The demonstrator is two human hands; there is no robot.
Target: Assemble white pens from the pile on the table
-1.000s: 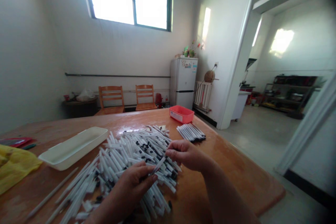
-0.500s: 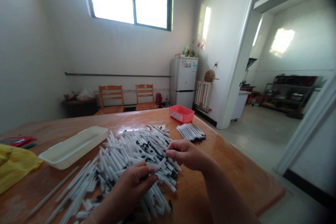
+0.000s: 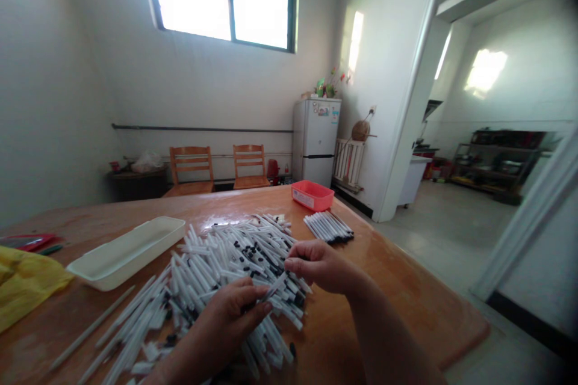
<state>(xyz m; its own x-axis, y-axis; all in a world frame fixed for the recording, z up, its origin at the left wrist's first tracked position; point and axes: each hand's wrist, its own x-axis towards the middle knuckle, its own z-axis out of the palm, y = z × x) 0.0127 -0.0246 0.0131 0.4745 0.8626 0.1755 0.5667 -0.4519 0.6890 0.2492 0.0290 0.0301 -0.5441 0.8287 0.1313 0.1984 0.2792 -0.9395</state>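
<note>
A pale pen barrel (image 3: 274,286) is pinched between the thumb and fingers of my left hand (image 3: 237,316), its free end pointing up and to the right. Just right of that end, my right hand (image 3: 313,264) is closed with its fingertips pressed together; whatever is in them is too small or hidden to make out. Under and around both hands spreads a heap of white pen parts (image 3: 212,258), mixed with small black pieces (image 3: 247,252). Beyond my right hand lies a neat row of white pens (image 3: 329,227) with black ends.
A red plastic box (image 3: 312,195) stands at the table's far edge. Left of the heap is a long cream tray (image 3: 126,252), with a yellow bag (image 3: 27,289) beyond it. A thin stick (image 3: 93,329) lies on the wooden table (image 3: 397,289). Two chairs (image 3: 191,165) stand behind.
Hardly anything differs. Both hands hold nearly the same place over the heap, and the pen barrel stays in my left hand.
</note>
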